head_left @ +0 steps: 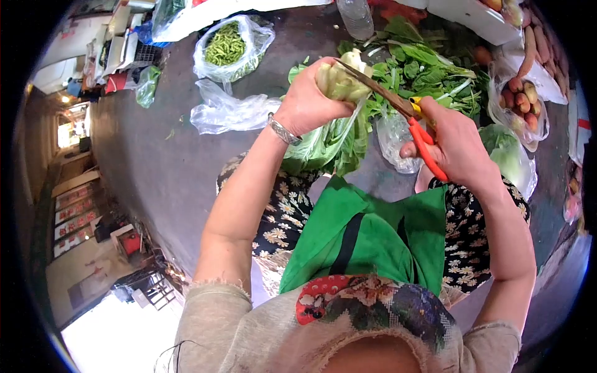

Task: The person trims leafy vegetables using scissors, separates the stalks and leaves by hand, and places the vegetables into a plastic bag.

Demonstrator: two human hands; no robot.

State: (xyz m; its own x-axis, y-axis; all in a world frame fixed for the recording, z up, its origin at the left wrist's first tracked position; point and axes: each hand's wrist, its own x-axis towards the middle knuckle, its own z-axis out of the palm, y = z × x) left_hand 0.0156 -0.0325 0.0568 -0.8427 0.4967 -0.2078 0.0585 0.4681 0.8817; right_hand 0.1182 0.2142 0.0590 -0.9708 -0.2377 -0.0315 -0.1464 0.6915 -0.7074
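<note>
My left hand (311, 96) is closed around the pale stem end of a leafy green vegetable (341, 146), whose leaves hang down toward my lap. A pair of scissors (388, 96) with rusty brown blades and red and yellow handles is gripped in my right hand (457, 146). The blades reach left, over the cut-looking pale base in my left hand; whether they touch it I cannot tell. Just beyond the scissors lies a heap of loose green leaves (429, 71) on the dark floor.
A plastic bag of green chillies (225, 48) stands at the upper left, above a crumpled clear bag (233, 112). On the right are a bag of reddish round produce (521, 104) and a bagged cabbage (507, 152). A plastic bottle (356, 18) is at the top.
</note>
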